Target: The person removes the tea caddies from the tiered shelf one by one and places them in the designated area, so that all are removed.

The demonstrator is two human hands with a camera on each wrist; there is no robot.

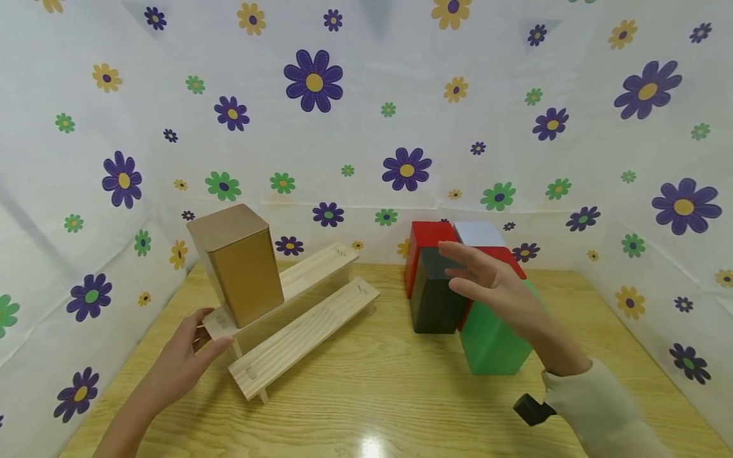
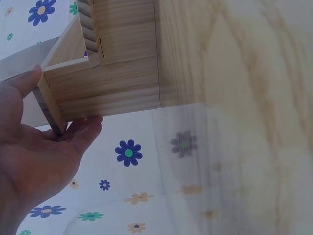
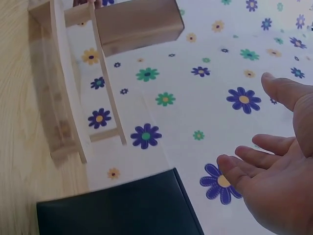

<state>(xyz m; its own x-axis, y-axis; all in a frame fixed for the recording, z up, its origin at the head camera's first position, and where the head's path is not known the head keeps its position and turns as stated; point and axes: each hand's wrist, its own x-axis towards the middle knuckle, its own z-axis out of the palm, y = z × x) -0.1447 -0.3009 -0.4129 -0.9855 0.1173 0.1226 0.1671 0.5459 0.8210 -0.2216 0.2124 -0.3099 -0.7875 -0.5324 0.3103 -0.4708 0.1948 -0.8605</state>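
A two-step wooden stand point(image 1: 309, 331) stands at the left of the table, with a tall gold box point(image 1: 252, 273) upright on the near end of its upper step. My left hand point(image 1: 186, 356) grips that end of the upper step, thumb on one side and fingers point(image 2: 85, 137) round the other in the left wrist view. Over the boxes at the right, my right hand point(image 1: 504, 289) hovers with relaxed fingers, holding nothing. Below it are a black box point(image 1: 432, 305) and a green box point(image 1: 495, 343). In the right wrist view the black box point(image 3: 122, 208) lies beyond the fingertips.
Behind the black box stand a red box point(image 1: 429, 235), a white box point(image 1: 480, 234) and another red box point(image 1: 504, 254), partly hidden by my hand. A flower-patterned cloth point(image 1: 366, 140) walls the wooden table point(image 1: 343, 407) at the back and sides.
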